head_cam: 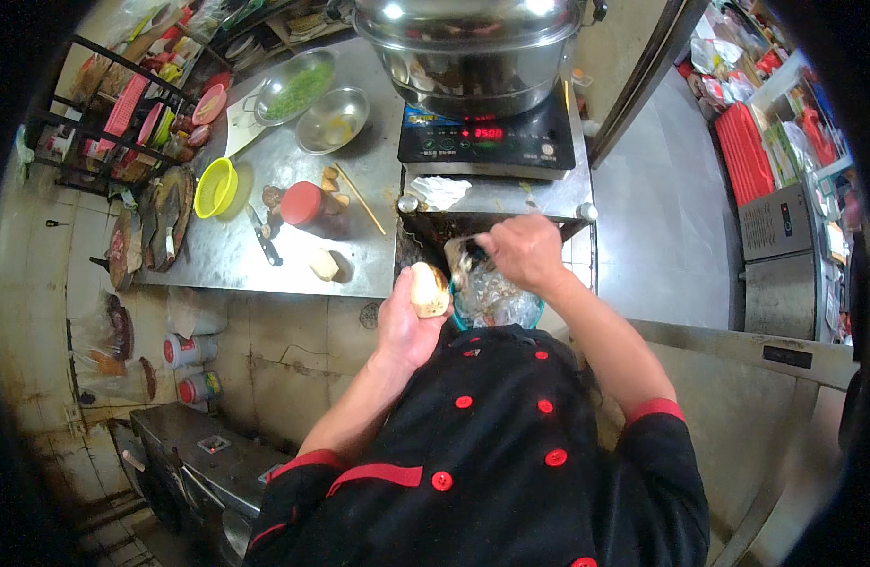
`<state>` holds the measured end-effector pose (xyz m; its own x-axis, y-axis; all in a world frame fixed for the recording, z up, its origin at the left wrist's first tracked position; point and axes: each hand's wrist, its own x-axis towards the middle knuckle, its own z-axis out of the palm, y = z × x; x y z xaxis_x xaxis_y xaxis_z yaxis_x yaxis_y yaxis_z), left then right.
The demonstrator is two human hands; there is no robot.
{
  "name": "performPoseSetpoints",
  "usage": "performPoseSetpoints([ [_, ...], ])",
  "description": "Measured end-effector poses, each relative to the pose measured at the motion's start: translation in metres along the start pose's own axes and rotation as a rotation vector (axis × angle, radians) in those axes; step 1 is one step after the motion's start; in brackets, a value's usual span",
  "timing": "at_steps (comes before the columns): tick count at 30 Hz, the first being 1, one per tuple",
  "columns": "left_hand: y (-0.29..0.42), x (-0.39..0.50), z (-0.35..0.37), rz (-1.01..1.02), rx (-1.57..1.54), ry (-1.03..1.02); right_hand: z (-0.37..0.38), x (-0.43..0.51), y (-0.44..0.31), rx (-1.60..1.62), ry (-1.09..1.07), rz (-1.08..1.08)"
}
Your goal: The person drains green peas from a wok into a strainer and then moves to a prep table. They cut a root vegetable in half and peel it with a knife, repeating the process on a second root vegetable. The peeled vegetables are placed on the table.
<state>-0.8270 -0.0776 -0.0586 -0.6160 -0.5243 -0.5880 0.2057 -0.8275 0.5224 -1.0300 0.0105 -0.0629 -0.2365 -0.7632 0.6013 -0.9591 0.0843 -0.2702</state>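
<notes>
My left hand (410, 319) holds a pale, mostly peeled root vegetable (429, 290) with a brown patch along one side. My right hand (523, 251) grips a blurred tool with a broad blade (463, 256), just up and right of the vegetable; its exact kind I cannot tell. Below both hands is a teal bin (539, 315) lined with clear plastic. On the steel table (264, 280) lie another peeled piece (323, 264), a black-handled knife (263, 235), a red-lidded jar (311, 205), brown unpeeled lumps (272, 197) and a wooden stick (360, 198).
A large steel pot (477, 64) stands on a lit induction cooker (488, 145). Crumpled white tissue (440, 191) lies before it. Farther left are a yellow basket (216, 188), a steel bowl (333, 120), a colander of chopped greens (296, 88) and round chopping boards (172, 218).
</notes>
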Motion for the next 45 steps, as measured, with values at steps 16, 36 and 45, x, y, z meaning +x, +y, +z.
performPoseSetpoints([
  [16, 0.004, -0.003, 0.003, -0.09, 0.061, -0.263, -0.003, 0.004, 0.009, 0.005, -0.007, 0.008],
  [36, 0.0, -0.005, -0.007, 0.126, 0.199, -0.274, -0.016, 0.009, 0.004, 0.093, -0.034, -0.019],
  [45, -0.001, -0.006, -0.007, 0.291, 0.3, -0.428, -0.029, 0.011, -0.01, 0.206, -0.061, -0.036],
])
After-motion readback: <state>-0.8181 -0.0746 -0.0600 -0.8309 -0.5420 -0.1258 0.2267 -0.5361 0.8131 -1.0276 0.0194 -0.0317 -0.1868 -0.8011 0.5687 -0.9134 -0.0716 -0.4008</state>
